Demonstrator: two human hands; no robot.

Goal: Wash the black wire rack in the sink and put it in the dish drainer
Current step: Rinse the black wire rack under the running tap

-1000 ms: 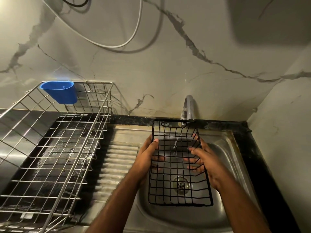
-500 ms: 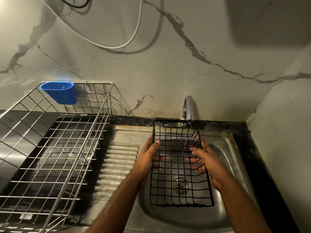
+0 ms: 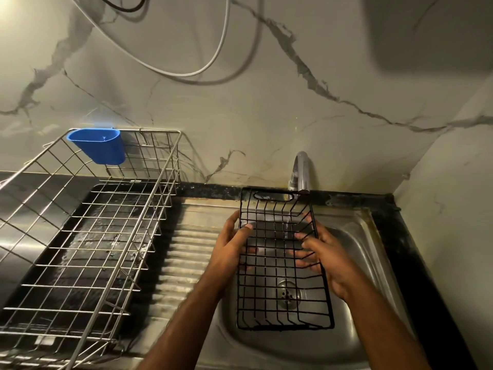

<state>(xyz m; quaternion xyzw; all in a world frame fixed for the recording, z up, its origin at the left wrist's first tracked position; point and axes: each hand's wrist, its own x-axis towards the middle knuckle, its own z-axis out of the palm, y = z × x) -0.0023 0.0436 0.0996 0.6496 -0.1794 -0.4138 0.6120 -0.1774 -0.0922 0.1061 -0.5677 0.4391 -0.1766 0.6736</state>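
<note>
Black wire rack (image 3: 282, 265) held over the stainless steel sink (image 3: 354, 236), far end up under the chrome faucet (image 3: 301, 172), near end low above the drain (image 3: 289, 294). Thin stream of water (image 3: 286, 225) falling through the grid. Left hand (image 3: 230, 249) on the left rim, thumb hooked over the top wire, fingers curled underneath; grip closed round the wire. Right hand (image 3: 324, 256) on the right rim, fingers threaded in through the mesh, grip likewise clamped on the wire. Rectangular, shallow, square-meshed, glossy black coating, slot handle at the far end. To the left, past the ribbed steel drainboard (image 3: 186, 252), a large bright metal dish drainer (image 3: 88, 236) on the dark worktop (image 3: 213, 189), well apart from the rack. Blue plastic cup-shaped holder (image 3: 100, 145) hung on its back rail. Veined marble wall (image 3: 293, 102) behind, with a white cable (image 3: 202, 68) looping down across it. Nothing between rack and drainer but the left forearm.
</note>
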